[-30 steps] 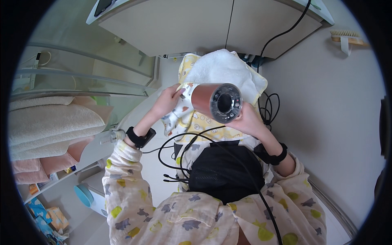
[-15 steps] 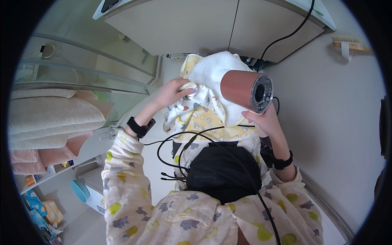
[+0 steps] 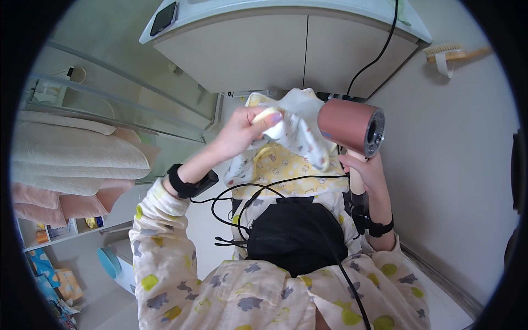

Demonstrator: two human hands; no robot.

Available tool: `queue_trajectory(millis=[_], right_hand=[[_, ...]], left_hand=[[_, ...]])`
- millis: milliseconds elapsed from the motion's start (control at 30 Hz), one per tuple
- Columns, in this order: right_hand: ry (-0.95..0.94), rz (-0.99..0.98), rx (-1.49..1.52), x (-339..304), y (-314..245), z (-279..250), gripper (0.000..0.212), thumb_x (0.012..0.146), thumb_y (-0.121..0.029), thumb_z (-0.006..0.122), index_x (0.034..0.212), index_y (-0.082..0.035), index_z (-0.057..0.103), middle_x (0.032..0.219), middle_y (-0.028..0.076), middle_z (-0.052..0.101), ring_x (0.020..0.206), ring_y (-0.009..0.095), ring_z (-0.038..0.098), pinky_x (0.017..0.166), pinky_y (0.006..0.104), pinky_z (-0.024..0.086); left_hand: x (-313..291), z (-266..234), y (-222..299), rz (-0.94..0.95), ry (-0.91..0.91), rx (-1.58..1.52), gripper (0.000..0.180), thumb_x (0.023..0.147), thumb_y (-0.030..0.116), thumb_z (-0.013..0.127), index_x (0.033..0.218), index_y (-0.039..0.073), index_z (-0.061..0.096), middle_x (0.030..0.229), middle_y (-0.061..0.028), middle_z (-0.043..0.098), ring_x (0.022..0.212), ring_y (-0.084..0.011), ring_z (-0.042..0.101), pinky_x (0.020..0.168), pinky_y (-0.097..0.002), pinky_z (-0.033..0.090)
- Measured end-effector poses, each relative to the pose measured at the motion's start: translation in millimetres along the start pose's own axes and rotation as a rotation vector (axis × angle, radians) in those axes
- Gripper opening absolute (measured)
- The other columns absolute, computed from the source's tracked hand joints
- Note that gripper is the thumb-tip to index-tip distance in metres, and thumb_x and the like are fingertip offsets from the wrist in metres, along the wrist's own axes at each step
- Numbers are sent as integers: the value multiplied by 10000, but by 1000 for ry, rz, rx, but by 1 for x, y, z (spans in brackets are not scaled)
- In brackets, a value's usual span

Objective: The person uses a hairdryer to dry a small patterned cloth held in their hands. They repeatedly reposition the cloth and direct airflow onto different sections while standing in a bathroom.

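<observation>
My right hand [image 3: 369, 170] is closed around the pale handle of a hair dryer [image 3: 347, 126] with a rose-coloured barrel. The dryer is held beside the cloth, to its right. Between the thumb and fingers of my left hand [image 3: 247, 132] is the edge of a baby bib or small cloth [image 3: 297, 135], white terry on one side and printed with small figures on the other. Its free part hangs loose and is slightly blurred. Below it, a yellow patterned cloth [image 3: 286, 170] lies over my lap.
Black cables [image 3: 220, 203] loop over my lap beside a black pouch [image 3: 297, 231]. Ahead stands a grey cabinet [image 3: 247, 49] with a phone [image 3: 164, 18] on its top. Folded towels [image 3: 77, 154] are on the left; a wooden brush [image 3: 448, 53] hangs on the right wall.
My left hand has lifted the cloth's edge and moved slightly right, folding the white side partly out of sight. The hair dryer has shifted right, away from the cloth.
</observation>
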State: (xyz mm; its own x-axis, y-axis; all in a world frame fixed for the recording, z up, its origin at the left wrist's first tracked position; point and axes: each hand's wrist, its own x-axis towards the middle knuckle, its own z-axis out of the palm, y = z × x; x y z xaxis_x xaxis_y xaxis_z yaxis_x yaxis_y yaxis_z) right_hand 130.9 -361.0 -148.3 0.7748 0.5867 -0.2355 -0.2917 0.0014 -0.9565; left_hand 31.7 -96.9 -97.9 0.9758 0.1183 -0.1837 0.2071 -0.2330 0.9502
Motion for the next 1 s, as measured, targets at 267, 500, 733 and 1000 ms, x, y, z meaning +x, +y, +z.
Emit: queue_trajectory(millis=[267, 500, 733, 1000], right_hand=[[217, -82, 116, -28, -23, -33, 278, 694, 36, 672, 926, 8, 522, 731, 70, 540, 539, 141, 552, 481, 267, 474], [261, -122, 154, -54, -30, -45, 277, 698, 23, 657, 928, 11, 504, 722, 83, 535, 512, 156, 545, 485, 270, 464], [238, -153, 171, -61, -24, -47, 286, 694, 10, 665, 934, 18, 510, 713, 83, 543, 507, 154, 547, 474, 268, 470], [199, -144, 162, -64, -26, -42, 291, 691, -1, 672, 941, 15, 522, 734, 78, 556, 527, 145, 554, 488, 266, 482]], left_hand=[[1, 2, 100, 258, 4, -512, 243, 912, 285, 519, 1048, 84, 520, 785, 30, 567, 653, -10, 503, 593, -166, 415], [-20, -7, 158, 517, -172, -520, 598, 829, 93, 604, 1336, 133, 289, 1006, -7, 542, 917, -107, 555, 822, -291, 450], [-38, -9, 198, 501, -259, -433, 968, 599, -221, 552, 1405, 148, 163, 1295, -56, 425, 1153, -202, 475, 905, -351, 438], [-77, -45, 224, 728, -268, -161, 907, 574, -133, 593, 1372, 84, 222, 1226, -111, 474, 1095, -232, 516, 919, -368, 430]])
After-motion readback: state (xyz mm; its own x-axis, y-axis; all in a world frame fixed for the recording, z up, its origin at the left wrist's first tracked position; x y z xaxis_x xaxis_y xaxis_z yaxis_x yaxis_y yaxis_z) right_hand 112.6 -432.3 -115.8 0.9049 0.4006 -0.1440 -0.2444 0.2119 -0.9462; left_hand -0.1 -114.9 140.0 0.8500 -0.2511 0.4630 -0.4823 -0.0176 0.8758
